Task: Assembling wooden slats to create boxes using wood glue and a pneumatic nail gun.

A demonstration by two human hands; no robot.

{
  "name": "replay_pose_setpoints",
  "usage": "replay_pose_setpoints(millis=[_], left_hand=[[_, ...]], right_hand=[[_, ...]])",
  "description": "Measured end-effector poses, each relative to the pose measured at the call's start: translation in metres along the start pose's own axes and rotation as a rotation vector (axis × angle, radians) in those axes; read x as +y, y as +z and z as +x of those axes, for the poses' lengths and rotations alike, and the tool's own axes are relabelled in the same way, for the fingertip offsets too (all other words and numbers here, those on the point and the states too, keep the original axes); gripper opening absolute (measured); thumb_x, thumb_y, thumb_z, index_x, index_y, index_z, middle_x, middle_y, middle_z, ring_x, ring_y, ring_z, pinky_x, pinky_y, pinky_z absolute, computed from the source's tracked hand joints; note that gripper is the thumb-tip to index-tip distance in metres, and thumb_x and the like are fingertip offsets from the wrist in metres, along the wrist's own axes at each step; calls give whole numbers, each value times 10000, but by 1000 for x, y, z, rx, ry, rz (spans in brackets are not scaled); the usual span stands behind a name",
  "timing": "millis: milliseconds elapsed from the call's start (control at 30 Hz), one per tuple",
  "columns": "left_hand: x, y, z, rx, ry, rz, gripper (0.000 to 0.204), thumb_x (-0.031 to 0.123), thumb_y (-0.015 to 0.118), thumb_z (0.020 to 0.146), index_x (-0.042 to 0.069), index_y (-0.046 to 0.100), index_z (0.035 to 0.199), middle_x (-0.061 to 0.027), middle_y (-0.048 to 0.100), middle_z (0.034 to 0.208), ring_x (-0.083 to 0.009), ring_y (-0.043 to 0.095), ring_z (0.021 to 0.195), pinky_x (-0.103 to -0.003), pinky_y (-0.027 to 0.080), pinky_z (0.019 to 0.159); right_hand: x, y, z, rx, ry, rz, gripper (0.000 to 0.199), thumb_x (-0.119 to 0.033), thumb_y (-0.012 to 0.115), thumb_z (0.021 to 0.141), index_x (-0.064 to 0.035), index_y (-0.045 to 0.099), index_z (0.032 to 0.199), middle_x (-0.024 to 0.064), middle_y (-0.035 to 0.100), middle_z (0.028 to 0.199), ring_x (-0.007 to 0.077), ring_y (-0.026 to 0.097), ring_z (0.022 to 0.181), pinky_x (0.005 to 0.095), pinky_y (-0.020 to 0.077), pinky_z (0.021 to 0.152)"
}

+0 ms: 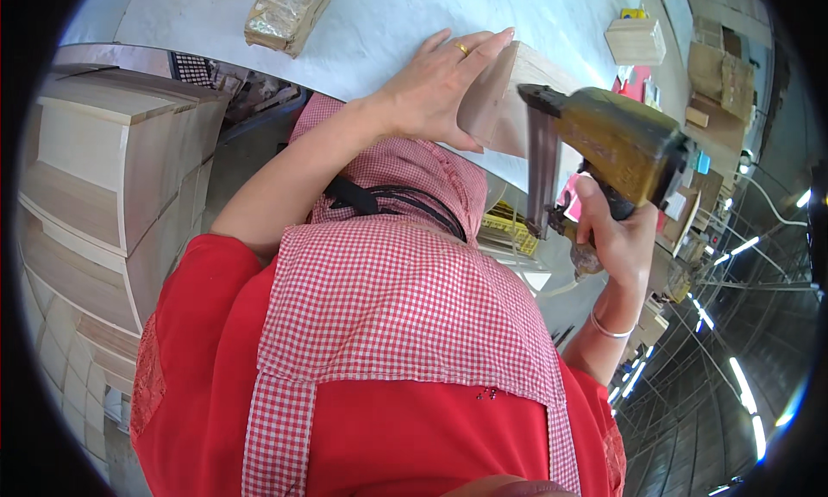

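My left hand (448,87) is closed on a pale wooden box (526,75) that stands at the near edge of the light worktable, thumb low and fingers along its upper side. In my right hand (617,238) is a worn yellow-brown nail gun (625,139), my fingers wrapped round its handle. Its dark nose and magazine (542,143) are beside the box's right side; whether they touch it I cannot tell. The box's far side and contents are hidden.
A tape-wrapped brown package (289,14) lies on the worktable (371,31) at the far left. A small wooden block (636,42) sits at the far right. Stacked wooden boxes (121,152) stand on the left, and a yellow crate (509,230) is below the table.
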State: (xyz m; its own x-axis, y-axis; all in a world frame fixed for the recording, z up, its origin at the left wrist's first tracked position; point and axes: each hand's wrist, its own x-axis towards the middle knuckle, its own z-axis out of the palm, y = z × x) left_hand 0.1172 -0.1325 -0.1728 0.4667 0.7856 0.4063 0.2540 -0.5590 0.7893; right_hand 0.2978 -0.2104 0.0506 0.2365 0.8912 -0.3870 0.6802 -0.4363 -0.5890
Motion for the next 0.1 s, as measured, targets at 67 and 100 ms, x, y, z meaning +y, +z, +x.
replay_pose_setpoints(millis=[67, 100], left_hand=[[1, -2, 0, -39, -38, -35, 1319, 402, 907, 543, 121, 124, 1566, -156, 312, 1543, -331, 334, 1415, -572, 208, 1179], [1, -2, 1, -59, -55, -52, 1313, 389, 909, 548, 119, 127, 1567, -145, 272, 1581, -333, 303, 1440, -569, 191, 1191]], right_hand=[[10, -11, -3, 61, -40, 13, 272, -218, 739, 909, 6, 664, 1043, 16, 615, 674, 74, 508, 445, 231, 388, 403], [16, -20, -4, 117, -71, 15, 293, -233, 722, 922, 6, 666, 1082, 14, 613, 646, 77, 506, 429, 235, 393, 403]])
